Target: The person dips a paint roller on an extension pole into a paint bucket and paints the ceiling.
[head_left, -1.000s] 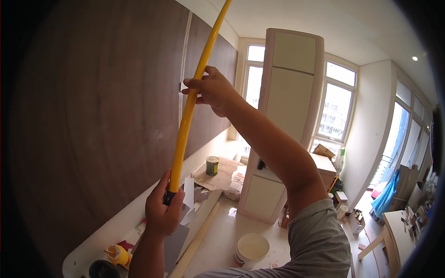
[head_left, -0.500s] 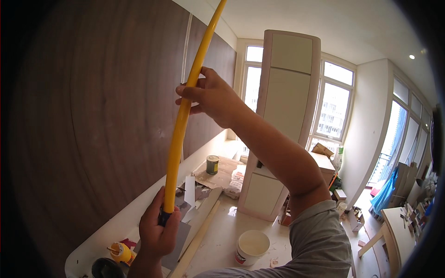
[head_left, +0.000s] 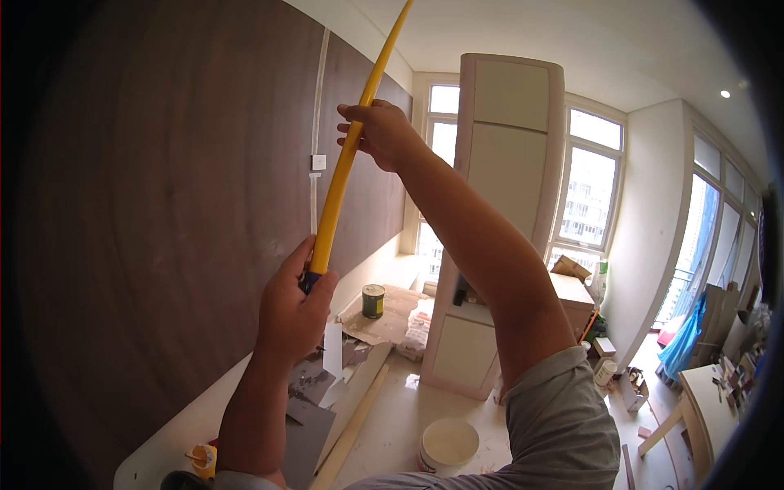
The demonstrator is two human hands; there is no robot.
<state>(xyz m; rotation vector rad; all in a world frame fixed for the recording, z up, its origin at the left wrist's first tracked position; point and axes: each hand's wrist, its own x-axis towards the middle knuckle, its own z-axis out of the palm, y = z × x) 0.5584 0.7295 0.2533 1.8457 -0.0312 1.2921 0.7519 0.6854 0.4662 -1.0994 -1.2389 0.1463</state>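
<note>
The left hand (head_left: 292,314) is closed around the dark bottom end of a long yellow pole (head_left: 343,167), which runs up beside the brown wall panel (head_left: 163,204). Higher up, the right hand (head_left: 384,131) pinches the pole midway. Judging by this, the pole is merely held raised; nothing shows its top end working anything.

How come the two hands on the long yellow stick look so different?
The left hand wraps the yellow stick at its low, dark end, while the right hand holds it higher up. The left hand is closed in a full fist; the right hand grips more with its fingers. The left arm is bare, the right arm has a grey sleeve. Both grip the same stick beside the brown wall.
</note>
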